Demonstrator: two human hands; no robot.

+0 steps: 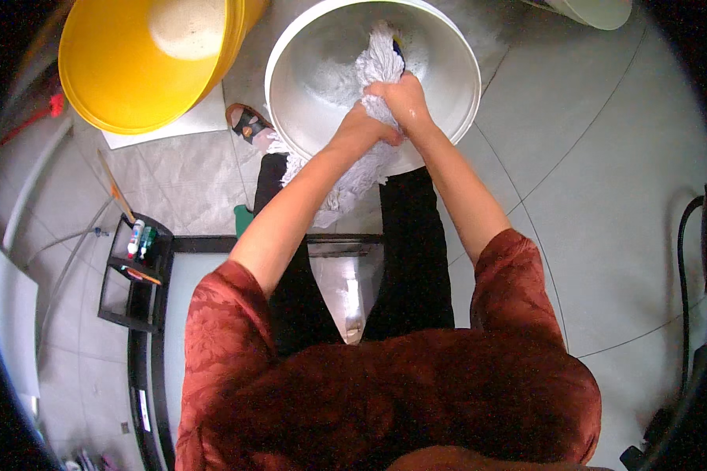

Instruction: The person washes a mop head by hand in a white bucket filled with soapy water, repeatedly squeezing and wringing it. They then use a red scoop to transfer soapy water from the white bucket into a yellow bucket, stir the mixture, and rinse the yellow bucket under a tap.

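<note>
A bundle of pale, stringy mop yarn (379, 52) is gripped by both of my hands over a large white bucket (471, 100). My left hand (374, 126) is closed around the lower part of the bundle. Just above it, my right hand (402, 99) grips the yarn, with a dark piece showing beside its fingers. Foamy water (330, 79) lies in the bucket. Below my hands, loose strands hang over the near rim and reach down between my legs.
A yellow bucket (124, 76) with foam inside stands at the upper left. A black sandal (248, 125) is beside the white bucket. A black shelf (135, 277) with bottles is at the left. A black hose (681, 265) runs along the right.
</note>
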